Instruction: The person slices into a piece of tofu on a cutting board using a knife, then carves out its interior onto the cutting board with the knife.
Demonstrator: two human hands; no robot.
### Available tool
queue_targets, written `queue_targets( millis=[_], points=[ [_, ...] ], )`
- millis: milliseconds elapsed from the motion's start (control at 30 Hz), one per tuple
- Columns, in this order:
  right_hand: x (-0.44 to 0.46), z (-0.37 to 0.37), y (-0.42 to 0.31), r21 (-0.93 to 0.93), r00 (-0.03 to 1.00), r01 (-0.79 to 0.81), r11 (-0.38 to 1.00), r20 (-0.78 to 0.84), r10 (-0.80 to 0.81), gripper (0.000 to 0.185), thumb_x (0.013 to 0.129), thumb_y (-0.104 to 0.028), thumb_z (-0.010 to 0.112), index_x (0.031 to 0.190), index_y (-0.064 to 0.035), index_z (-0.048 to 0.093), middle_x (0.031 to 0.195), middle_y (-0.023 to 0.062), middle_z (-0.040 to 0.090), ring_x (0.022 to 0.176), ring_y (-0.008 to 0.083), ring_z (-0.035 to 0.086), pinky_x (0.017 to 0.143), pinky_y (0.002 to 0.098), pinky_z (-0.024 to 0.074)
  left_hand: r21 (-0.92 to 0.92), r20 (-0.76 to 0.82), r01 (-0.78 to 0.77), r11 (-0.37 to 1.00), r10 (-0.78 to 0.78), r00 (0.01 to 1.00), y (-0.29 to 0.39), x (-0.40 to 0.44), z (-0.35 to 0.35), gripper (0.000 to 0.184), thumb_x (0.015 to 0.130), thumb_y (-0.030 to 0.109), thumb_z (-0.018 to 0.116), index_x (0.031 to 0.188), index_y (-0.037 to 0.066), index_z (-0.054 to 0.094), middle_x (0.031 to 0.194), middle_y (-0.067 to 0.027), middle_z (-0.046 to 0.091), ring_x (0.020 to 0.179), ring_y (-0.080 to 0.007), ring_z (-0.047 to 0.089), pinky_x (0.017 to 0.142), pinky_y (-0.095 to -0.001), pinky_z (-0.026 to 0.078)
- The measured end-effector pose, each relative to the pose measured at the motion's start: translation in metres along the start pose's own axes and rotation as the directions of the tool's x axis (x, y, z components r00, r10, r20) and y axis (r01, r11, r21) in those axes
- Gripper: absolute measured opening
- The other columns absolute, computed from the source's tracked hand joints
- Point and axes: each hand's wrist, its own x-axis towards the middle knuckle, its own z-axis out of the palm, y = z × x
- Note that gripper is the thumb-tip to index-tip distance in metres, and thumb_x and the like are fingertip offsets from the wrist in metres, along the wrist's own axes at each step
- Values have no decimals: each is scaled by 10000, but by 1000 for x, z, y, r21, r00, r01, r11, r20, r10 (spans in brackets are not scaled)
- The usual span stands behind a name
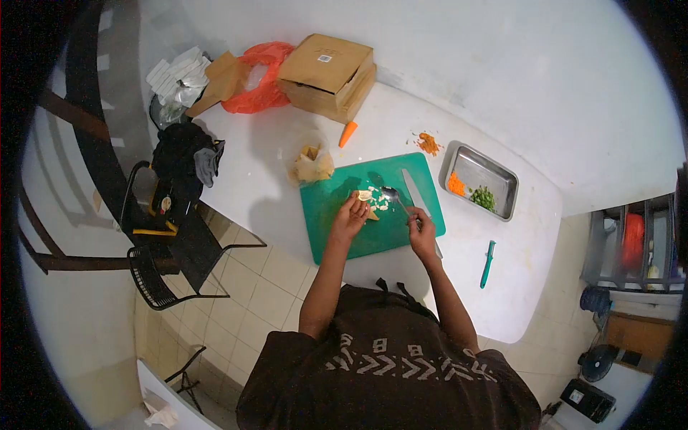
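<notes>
My left hand (348, 217) pinches a piece of fried tofu (365, 195), its pale inside showing, over the green cutting board (333, 240). My right hand (422, 231) grips the handle of a metal spoon (390, 193), whose bowl is close to the tofu above the board. White crumbs (382, 204) lie scattered between the hands. Another tan tofu piece (372, 214) rests beside my left fingers, partly hidden. A knife (413, 188) lies along the board's right side, its lower part covered by my right hand. Beyond the board's far left corner stands a clear bag of tofu (313, 166).
A metal tray (514, 188) holds chopped carrot (456, 183) and chopped greens (483, 198). Orange peelings (428, 143), a carrot piece (348, 134) and a green peeler (487, 265) lie on the white table (459, 301). A cardboard box (326, 68) and red bag (265, 72) stand at the back.
</notes>
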Motion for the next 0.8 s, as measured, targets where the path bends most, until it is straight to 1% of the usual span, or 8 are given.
queue_targets(
  millis=[133, 233, 367, 467, 533, 633, 733, 800],
  points=[
    [10, -16, -26, 301, 975, -133, 944, 210, 70, 230, 969, -114, 559, 1172, -25, 620, 949, 49, 678, 690, 111, 599, 565, 244, 457, -23, -129, -26, 999, 23, 991, -4, -8, 16, 220, 974, 172, 627, 1191, 134, 613, 1033, -40, 634, 987, -202, 619, 962, -395, 509],
    [10, -33, -64, 446, 941, -203, 871, 336, 47, 257, 963, -108, 578, 1196, -8, 618, 1043, 80, 691, 705, 89, 591, 560, 224, 452, -39, -128, -42, 998, 37, 991, -3, -7, 12, 212, 984, 183, 611, 1191, 138, 612, 1056, -44, 633, 983, -201, 620, 965, -396, 509],
    [12, -33, -88, 538, 966, -66, 840, 245, -81, 221, 958, -97, 598, 1157, -28, 665, 948, 48, 675, 731, 103, 627, 628, 233, 481, -48, 2, -36, 998, 36, 999, -1, -5, 9, 216, 988, 185, 602, 1199, 142, 606, 1110, -62, 618, 1005, -211, 609, 961, -401, 510],
    [22, -30, -81, 417, 974, -35, 908, 219, -63, 175, 946, -101, 633, 1088, -18, 693, 991, 67, 683, 763, 122, 636, 635, 260, 485, -76, -58, -30, 997, 26, 998, -6, -18, 34, 213, 989, 181, 600, 1198, 139, 601, 1078, -59, 625, 986, -217, 608, 952, -399, 512],
    [24, -33, -103, -7, 954, 270, 963, 138, -267, 141, 946, -63, 616, 1049, -7, 695, 1070, 123, 692, 804, 180, 655, 683, 296, 494, -93, -102, -33, 995, 24, 994, -9, -24, 48, 213, 990, 179, 598, 1198, 134, 599, 1048, -55, 633, 969, -220, 609, 947, -397, 513],
    [33, -22, -108, -87, 853, 521, 849, 59, -518, 129, 928, -96, 637, 1008, -19, 703, 981, 153, 697, 765, 267, 667, 665, 364, 500, -98, -59, -2, 995, -4, 998, -9, -23, 51, 219, 993, 171, 595, 1206, 122, 592, 999, -49, 636, 956, -220, 607, 943, -389, 513],
    [33, -20, -111, -184, 920, 331, 926, 283, -272, 134, 933, -150, 604, 980, -92, 715, 835, 109, 691, 732, 336, 655, 678, 416, 486, 0, 105, -10, 1000, 10, 994, -7, -28, 57, 229, 992, 169, 599, 1213, 106, 592, 1047, -54, 638, 989, -211, 599, 927, -374, 519],
    [35, -15, -110, -224, 909, 382, 897, 265, -321, 142, 938, -171, 596, 980, -104, 714, 847, 100, 696, 741, 330, 659, 669, 429, 481, 109, 71, -47, 993, 40, 997, -6, -33, 66, 162, 962, 168, 651, 1104, 91, 634, 1099, -41, 639, 1010, -181, 601, 913, -345, 517]
  ],
)
